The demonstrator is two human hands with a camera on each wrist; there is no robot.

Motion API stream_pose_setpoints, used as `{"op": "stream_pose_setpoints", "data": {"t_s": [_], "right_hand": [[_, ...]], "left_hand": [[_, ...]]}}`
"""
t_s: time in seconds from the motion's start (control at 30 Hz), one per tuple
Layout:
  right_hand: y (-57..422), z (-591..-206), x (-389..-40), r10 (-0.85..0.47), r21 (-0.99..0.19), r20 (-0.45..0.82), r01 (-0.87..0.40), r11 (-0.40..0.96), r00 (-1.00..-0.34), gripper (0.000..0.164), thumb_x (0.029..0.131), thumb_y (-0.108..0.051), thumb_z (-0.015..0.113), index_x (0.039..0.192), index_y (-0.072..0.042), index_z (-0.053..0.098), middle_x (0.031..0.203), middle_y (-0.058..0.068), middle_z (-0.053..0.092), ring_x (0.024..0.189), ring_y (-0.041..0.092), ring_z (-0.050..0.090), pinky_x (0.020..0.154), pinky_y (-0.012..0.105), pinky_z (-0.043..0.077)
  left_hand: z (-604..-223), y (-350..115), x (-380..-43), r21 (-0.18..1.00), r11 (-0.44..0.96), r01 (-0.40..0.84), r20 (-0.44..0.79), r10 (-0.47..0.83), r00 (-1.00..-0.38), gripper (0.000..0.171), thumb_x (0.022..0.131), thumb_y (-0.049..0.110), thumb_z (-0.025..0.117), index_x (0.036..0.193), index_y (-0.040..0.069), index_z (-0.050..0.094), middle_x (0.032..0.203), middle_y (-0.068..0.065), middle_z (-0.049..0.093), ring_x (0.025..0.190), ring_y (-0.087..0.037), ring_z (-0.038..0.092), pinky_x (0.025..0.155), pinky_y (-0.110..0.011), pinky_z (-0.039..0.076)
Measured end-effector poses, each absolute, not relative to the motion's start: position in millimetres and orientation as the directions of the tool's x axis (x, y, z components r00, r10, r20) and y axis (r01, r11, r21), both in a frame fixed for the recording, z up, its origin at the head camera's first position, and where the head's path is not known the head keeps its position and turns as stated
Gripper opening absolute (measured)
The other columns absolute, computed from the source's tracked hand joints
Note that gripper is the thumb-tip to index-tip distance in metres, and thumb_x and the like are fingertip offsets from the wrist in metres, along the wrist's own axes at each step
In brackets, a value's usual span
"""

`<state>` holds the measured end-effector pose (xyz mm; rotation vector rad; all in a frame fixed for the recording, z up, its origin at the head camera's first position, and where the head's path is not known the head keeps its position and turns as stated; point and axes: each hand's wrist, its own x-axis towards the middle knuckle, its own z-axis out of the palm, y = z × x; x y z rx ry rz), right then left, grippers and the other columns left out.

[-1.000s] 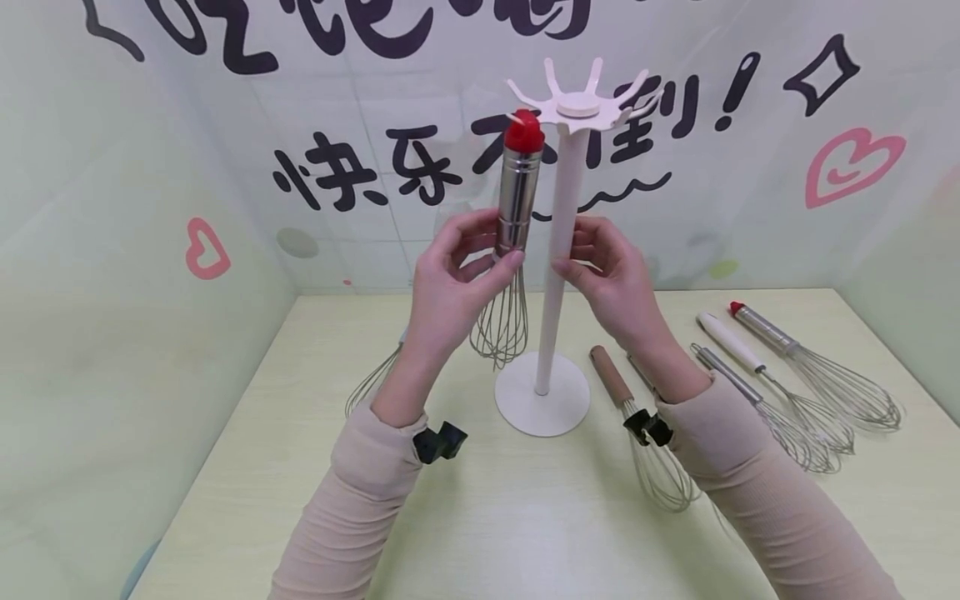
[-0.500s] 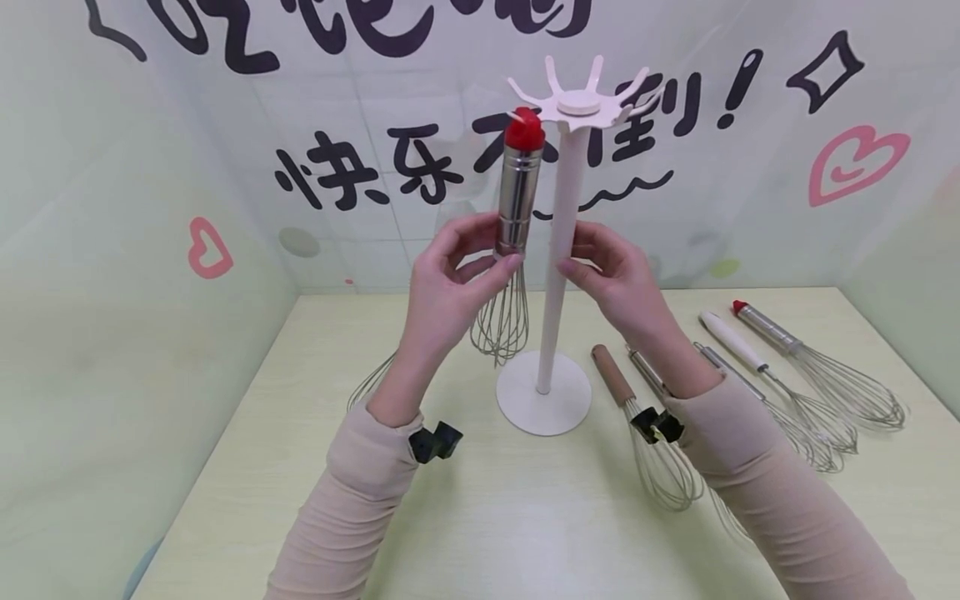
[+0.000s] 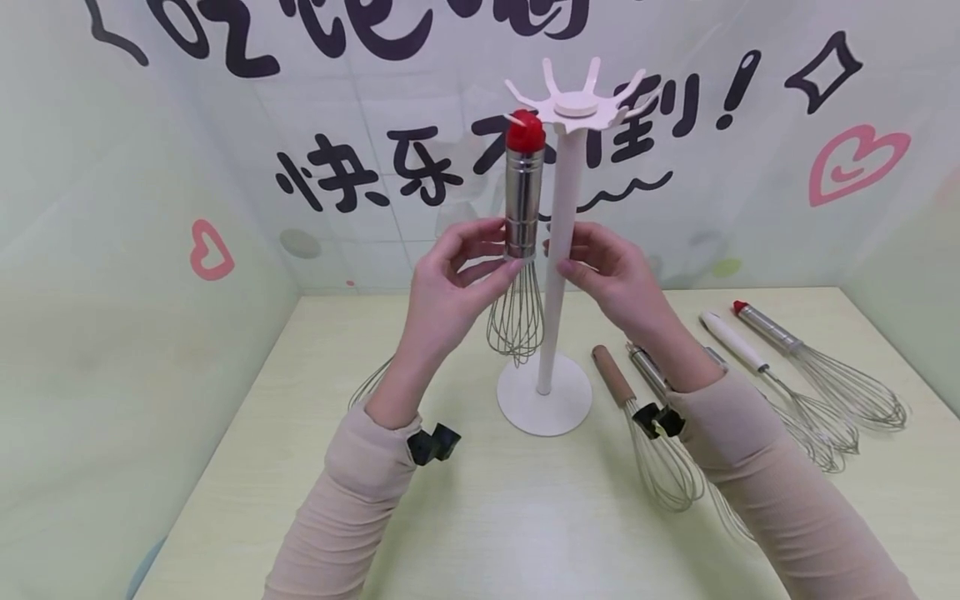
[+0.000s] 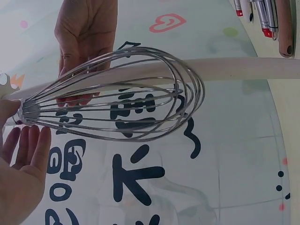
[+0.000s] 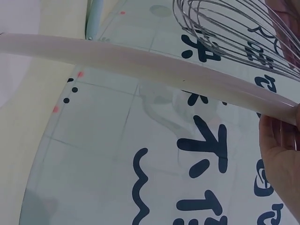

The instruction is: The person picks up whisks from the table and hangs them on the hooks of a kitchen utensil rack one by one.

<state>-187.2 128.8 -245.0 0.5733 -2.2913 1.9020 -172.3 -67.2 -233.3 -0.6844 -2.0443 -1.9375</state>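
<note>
A whisk (image 3: 522,196) with a steel handle and red end cap hangs upright from a left arm of the white hook rack (image 3: 576,107). My left hand (image 3: 450,279) pinches the lower end of its handle, thumb in front and fingers at the side. In the left wrist view the wire loops (image 4: 140,93) lie across the rack's pole and the collar is at my thumb. My right hand (image 3: 611,267) grips the white pole (image 3: 564,192), thumb in front and fingertips showing behind it. The rack stands upright on its round base (image 3: 543,417).
Several whisks lie on the table (image 3: 480,517) at the right, among them a brown-handled whisk (image 3: 613,375), a white-handled whisk (image 3: 731,337) and a red-capped whisk (image 3: 772,329). Wire loops of another whisk (image 3: 367,385) show behind my left forearm. A lettered backdrop (image 3: 337,108) stands behind.
The hanging whisk has swung slightly right, so its wire loops now overlap the rack's base and come closer to the pole. Both hands stay in nearly the same place.
</note>
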Motion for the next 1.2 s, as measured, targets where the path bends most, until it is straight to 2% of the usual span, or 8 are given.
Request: {"op": "stream_pose_setpoints", "data": {"t_s": [0.17,0.47,0.63,0.77,1.0,1.2], "right_hand": [[129.4,-237.7,-185.1,-0.223,-0.939,0.288,-0.320,0.127,-0.931,0.043,0.093,0.004,0.052,0.135,0.005,0.045,0.108,-0.013,0.059,0.109,0.007,0.056,0.096,0.020,0.050],[127.1,-216.6,-184.4,-0.143,-0.915,0.376,-0.391,0.097,-0.916,0.041,0.091,0.004,0.056,0.131,0.007,0.048,0.100,-0.017,0.060,0.103,0.009,0.058,0.090,0.015,0.052],[126.8,-213.1,-184.3,-0.134,-0.907,0.386,-0.402,0.127,-0.913,0.038,0.090,0.005,0.057,0.127,0.009,0.050,0.096,-0.018,0.060,0.099,0.008,0.058,0.087,0.014,0.052],[127.2,-211.7,-184.7,-0.143,-0.905,0.379,-0.398,0.148,-0.914,0.036,0.091,0.005,0.056,0.126,0.009,0.050,0.098,-0.016,0.059,0.100,0.010,0.058,0.087,0.015,0.053],[126.4,-209.5,-185.9,-0.163,-0.916,0.361,-0.382,0.125,-0.918,0.035,0.091,0.007,0.054,0.126,0.008,0.048,0.103,-0.010,0.057,0.100,0.011,0.058,0.089,0.016,0.053],[125.2,-210.5,-187.5,-0.168,-0.918,0.386,-0.395,0.024,-0.907,0.029,0.089,0.012,0.053,0.118,0.006,0.051,0.100,-0.006,0.058,0.093,0.008,0.061,0.086,0.017,0.054]], "left_hand": [[-233.6,-66.2,-172.0,0.873,0.007,0.488,0.481,0.165,-0.861,0.045,0.083,-0.004,0.067,0.126,-0.005,0.053,0.124,-0.019,0.058,0.106,-0.024,0.061,0.095,-0.027,0.054],[-236.8,-70.7,-174.3,0.875,0.033,0.483,0.472,0.159,-0.867,0.042,0.084,-0.002,0.066,0.125,-0.004,0.055,0.120,-0.020,0.059,0.105,-0.020,0.061,0.094,-0.025,0.055],[-240.0,-74.2,-178.2,0.876,0.056,0.478,0.467,0.143,-0.873,0.040,0.085,-0.001,0.066,0.124,-0.003,0.056,0.119,-0.020,0.060,0.102,-0.015,0.061,0.094,-0.028,0.056],[-243.6,-77.8,-182.6,0.881,0.087,0.465,0.453,0.126,-0.882,0.039,0.086,0.000,0.065,0.123,-0.002,0.057,0.117,-0.018,0.061,0.101,-0.014,0.062,0.093,-0.028,0.056],[-255.2,-89.1,-196.2,0.905,0.141,0.400,0.391,0.089,-0.916,0.038,0.087,0.003,0.065,0.124,0.000,0.057,0.117,-0.016,0.062,0.106,-0.024,0.062,0.094,-0.028,0.055],[-269.1,-97.8,-208.5,0.933,0.166,0.319,0.314,0.055,-0.948,0.039,0.088,0.003,0.064,0.125,0.000,0.056,0.118,-0.017,0.061,0.103,-0.017,0.061,0.090,-0.021,0.055]]}}
